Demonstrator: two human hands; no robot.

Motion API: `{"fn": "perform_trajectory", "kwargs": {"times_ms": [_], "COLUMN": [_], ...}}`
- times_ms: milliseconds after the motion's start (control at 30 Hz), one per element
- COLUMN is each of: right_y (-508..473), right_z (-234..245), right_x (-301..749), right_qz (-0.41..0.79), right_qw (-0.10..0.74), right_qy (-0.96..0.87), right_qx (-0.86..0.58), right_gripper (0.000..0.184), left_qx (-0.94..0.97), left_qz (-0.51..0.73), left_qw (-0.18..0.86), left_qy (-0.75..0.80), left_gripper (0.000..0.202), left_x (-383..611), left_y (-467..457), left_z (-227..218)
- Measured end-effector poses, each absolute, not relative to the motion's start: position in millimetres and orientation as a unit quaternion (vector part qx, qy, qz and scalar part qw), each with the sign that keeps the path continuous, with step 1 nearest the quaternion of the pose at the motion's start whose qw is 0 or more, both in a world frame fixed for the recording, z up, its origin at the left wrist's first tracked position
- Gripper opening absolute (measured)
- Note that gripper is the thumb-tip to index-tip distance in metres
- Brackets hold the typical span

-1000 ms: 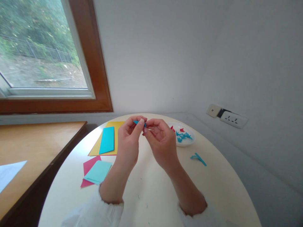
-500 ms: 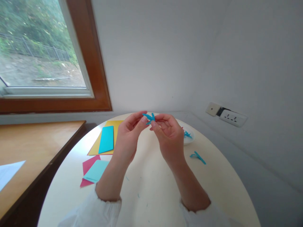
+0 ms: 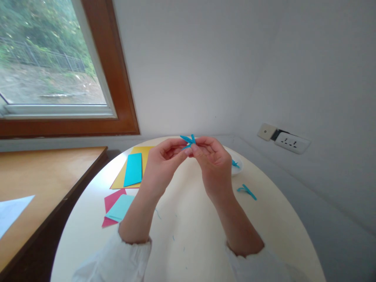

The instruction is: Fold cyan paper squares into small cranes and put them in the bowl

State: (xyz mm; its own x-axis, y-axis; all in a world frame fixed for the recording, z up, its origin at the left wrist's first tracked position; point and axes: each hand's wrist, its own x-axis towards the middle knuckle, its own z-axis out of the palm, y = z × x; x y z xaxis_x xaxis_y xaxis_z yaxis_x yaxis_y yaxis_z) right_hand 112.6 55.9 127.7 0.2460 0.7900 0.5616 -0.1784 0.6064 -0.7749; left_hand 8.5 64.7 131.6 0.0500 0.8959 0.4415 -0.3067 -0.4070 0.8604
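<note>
Between my two hands, over the far part of the round table, is a blue folded paper piece [image 3: 187, 139] with narrow arms sticking up and out. My left hand [image 3: 163, 162] pinches its left side between thumb and fingers. Thumb and fingertips of my right hand [image 3: 214, 160] are closed on its right side. The fingertips cover the middle of the piece. To the right of my right wrist, a similar blue paper strip piece [image 3: 248, 192] lies on the table. Behind my right hand a white bowl [image 3: 239, 170], partly hidden, holds small blue pieces.
On the left of the white round table [image 3: 188, 235] lie yellow paper [image 3: 120, 178], a blue paper rectangle [image 3: 133, 169], pale turquoise paper [image 3: 119, 207] and pink paper [image 3: 113, 199]. Thin blue scraps [image 3: 158, 213] lie near the middle. A wooden desk [image 3: 58, 168] stands left, with walls behind and right.
Both hands, still pinching the blue paper piece, have shifted slightly right and up in view. My left thumb has moved closer to my right thumb. The camera view has shifted a little.
</note>
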Motion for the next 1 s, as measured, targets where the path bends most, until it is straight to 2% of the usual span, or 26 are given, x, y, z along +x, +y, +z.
{"fn": "perform_trajectory", "kwargs": {"times_ms": [433,800,1000], "right_y": [58.4,51.3,51.2], "right_z": [124.6,128.1,128.3], "right_x": [113.2,114.9,113.8], "right_qz": [0.355,0.262,0.254], "right_qw": [0.726,0.727,0.723], "right_qy": [-0.516,-0.547,-0.548], "right_qx": [-0.285,-0.323,-0.335], "right_gripper": [0.009,0.002,0.002], "left_qx": [0.516,0.499,0.484], "left_qz": [0.666,0.681,0.687], "left_qw": [0.476,0.48,0.478], "left_qy": [0.254,0.24,0.256], "left_gripper": [0.019,0.025,0.018], "left_x": [6.1,9.5,13.3], "left_y": [66.1,61.2,61.9], "left_z": [131.9,135.6,134.6]}}
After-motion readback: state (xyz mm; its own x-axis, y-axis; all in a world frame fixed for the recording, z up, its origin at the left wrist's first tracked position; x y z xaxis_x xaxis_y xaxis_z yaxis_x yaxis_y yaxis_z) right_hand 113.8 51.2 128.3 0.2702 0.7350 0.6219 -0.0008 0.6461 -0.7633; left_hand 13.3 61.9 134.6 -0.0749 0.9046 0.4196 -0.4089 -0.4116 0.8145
